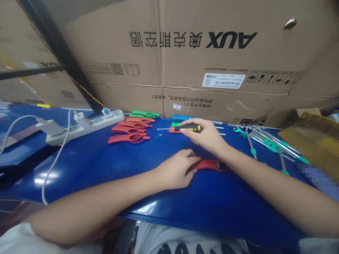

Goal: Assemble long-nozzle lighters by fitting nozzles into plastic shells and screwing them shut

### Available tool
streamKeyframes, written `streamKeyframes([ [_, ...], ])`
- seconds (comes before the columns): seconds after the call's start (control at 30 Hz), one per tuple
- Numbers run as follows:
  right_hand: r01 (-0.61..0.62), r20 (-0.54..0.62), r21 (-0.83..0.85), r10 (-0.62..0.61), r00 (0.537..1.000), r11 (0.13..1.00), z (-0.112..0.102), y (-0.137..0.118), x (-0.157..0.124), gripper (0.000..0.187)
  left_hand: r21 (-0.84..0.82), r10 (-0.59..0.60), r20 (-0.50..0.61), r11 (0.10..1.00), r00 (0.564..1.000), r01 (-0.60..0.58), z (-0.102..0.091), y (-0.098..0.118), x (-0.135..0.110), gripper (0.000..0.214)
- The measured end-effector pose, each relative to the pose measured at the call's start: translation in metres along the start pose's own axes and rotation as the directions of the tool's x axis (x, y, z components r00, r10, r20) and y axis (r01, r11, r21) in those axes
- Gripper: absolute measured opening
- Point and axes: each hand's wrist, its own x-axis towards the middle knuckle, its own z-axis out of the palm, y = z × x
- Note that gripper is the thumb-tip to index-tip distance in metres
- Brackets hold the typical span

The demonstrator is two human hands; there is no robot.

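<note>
- The left hand (177, 169) pinched a smooth, curved red casing (208, 164) between front and back edges of the glossy blue desk (225, 201).
- The right hand (208, 134) gripped a thin-shafted, black-and-yellow screwdriver (188, 127) nearer the back edge.

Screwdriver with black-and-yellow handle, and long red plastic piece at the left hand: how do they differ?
The black-and-yellow-handled screwdriver is held in the right hand; the long red plastic piece is gripped by the left hand. The screwdriver has a thin metal shaft pointing left in the picture; the red piece is broader, with a green part near its right end. Both lie roughly sideways across the view.
</note>
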Motion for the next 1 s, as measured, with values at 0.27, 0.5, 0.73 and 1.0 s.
streamKeyframes([
  [0.27,-0.104,-0.256,0.58,0.301,0.919,0.808,-0.048,-0.005,-0.044,0.031,-0.127,0.022,-0.016,0.992,1.0,-0.024,0.013,-0.009,0.007,0.04],
  [0.5,-0.171,-0.297,0.634,0.441,0.847,0.754,-0.067,0.016,-0.058,0.03,-0.381,-0.165,-0.066,0.916,0.984,0.128,0.008,-0.009,0.011,0.037],
  [0.73,-0.133,-0.325,0.576,0.375,0.868,0.807,-0.063,0.024,-0.06,0.032,-0.668,-0.326,-0.088,0.72,0.941,0.187,0.005,-0.01,0.012,0.041],
  [1.0,-0.137,-0.348,0.538,0.367,0.863,0.832,-0.064,0.021,-0.06,0.025,-0.399,-0.118,-0.172,0.916,0.978,0.04,0.003,-0.006,0.008,0.029],
])
